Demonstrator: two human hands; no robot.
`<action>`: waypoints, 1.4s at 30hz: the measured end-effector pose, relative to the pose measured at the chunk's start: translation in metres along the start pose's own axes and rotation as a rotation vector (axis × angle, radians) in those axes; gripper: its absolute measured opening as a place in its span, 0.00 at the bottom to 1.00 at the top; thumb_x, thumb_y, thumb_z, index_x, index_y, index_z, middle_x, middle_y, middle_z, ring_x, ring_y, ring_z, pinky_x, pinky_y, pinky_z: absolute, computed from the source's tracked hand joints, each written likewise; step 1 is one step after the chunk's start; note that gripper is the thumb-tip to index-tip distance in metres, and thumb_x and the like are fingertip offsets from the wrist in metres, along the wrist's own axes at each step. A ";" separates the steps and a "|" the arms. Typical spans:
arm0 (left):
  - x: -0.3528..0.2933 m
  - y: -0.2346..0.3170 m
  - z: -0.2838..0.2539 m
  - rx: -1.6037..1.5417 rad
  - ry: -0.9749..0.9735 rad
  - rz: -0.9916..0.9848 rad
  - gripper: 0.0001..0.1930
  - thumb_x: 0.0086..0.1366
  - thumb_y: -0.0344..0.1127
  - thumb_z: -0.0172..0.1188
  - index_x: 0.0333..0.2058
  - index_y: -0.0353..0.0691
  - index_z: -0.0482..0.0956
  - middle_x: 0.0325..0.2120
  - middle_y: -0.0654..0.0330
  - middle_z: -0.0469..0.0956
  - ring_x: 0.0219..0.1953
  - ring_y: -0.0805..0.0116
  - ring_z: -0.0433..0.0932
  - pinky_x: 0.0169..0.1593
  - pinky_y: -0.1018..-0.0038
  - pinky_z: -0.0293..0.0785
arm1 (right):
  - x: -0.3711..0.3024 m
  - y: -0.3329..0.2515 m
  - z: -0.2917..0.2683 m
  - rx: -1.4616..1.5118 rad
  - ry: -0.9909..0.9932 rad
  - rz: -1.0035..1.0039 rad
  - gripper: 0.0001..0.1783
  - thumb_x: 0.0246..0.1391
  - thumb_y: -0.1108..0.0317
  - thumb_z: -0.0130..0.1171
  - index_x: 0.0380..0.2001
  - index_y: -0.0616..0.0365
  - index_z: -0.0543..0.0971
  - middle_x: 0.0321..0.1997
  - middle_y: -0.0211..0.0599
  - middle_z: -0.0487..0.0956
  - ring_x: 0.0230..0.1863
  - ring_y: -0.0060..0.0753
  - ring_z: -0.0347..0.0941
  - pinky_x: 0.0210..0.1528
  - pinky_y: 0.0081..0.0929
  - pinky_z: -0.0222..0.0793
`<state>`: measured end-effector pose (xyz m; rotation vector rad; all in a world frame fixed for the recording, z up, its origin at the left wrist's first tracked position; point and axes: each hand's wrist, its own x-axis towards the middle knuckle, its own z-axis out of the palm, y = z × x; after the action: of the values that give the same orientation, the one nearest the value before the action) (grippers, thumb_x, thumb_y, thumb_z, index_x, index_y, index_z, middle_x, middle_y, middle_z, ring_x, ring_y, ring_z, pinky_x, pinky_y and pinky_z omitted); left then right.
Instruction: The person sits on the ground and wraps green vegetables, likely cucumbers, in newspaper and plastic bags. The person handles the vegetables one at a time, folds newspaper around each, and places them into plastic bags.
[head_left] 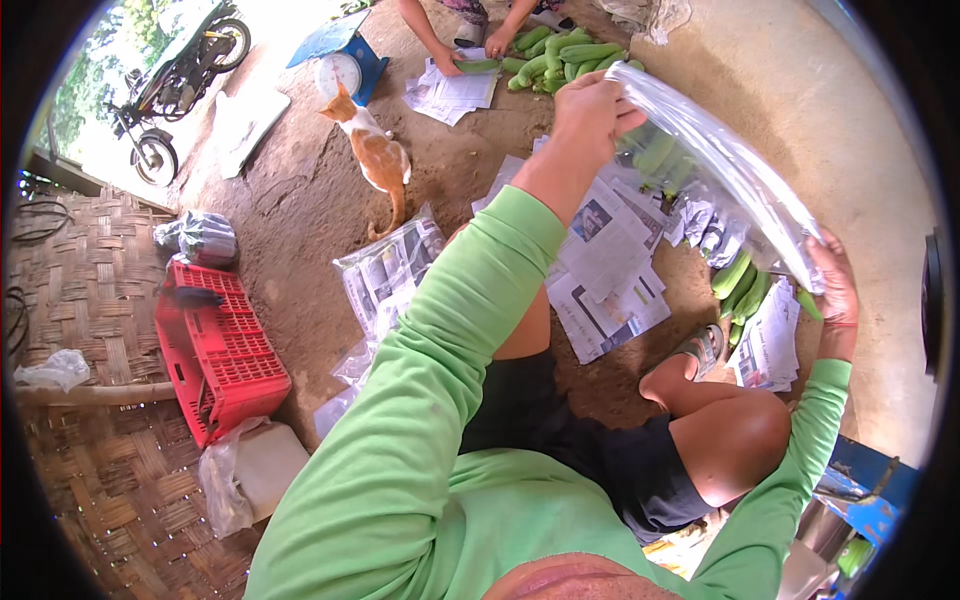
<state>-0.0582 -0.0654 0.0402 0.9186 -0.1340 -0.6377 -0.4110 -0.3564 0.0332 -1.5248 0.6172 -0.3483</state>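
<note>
A clear plastic bag [735, 160] is stretched between my two raised hands. My left hand [588, 112] pinches its upper left end. My right hand [833, 275] grips the other end at the far right, lower down. Through and beneath the film show long green vegetables, like cucumbers, and crumpled newspaper. Below the bag lie loose long green vegetables [742, 292], close to a stack of newspaper sheets [768, 345]. More newspaper sheets [600, 245] are spread on the ground in front of me.
Across from me, another person's hands [470, 58] handle a green vegetable over paper, beside a vegetable pile [565, 58]. An orange-and-white cat [375, 150] sits near a blue scale [345, 70]. At left are a filled plastic bag [385, 265], red crate [225, 345] and motorcycle [180, 85].
</note>
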 end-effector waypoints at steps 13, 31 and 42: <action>-0.011 0.039 0.023 -0.157 -0.258 -0.261 0.20 0.79 0.53 0.53 0.35 0.44 0.82 0.24 0.67 0.80 0.23 0.75 0.78 0.28 0.77 0.77 | 0.029 0.004 0.021 0.383 0.062 0.105 0.29 0.66 0.43 0.64 0.56 0.55 0.80 0.49 0.30 0.85 0.47 0.24 0.81 0.47 0.27 0.79; 0.051 -0.051 0.024 0.944 0.022 0.866 0.08 0.58 0.21 0.57 0.36 0.37 0.79 0.32 0.45 0.80 0.41 0.43 0.80 0.45 0.53 0.76 | 0.028 0.092 -0.033 -0.661 0.290 0.183 0.19 0.69 0.54 0.59 0.52 0.57 0.82 0.30 0.33 0.81 0.25 0.25 0.74 0.23 0.26 0.66; 0.041 0.013 -0.077 1.666 -0.387 0.017 0.18 0.59 0.24 0.61 0.49 0.35 0.82 0.32 0.50 0.86 0.26 0.61 0.85 0.29 0.65 0.80 | -0.010 0.079 0.105 -0.928 -0.562 0.490 0.43 0.59 0.29 0.60 0.48 0.66 0.84 0.38 0.43 0.84 0.34 0.35 0.81 0.36 0.36 0.81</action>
<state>0.0096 -0.0295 -0.0036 2.3575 -1.1347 -0.6061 -0.3711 -0.2616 -0.0493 -2.1314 0.7022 0.8344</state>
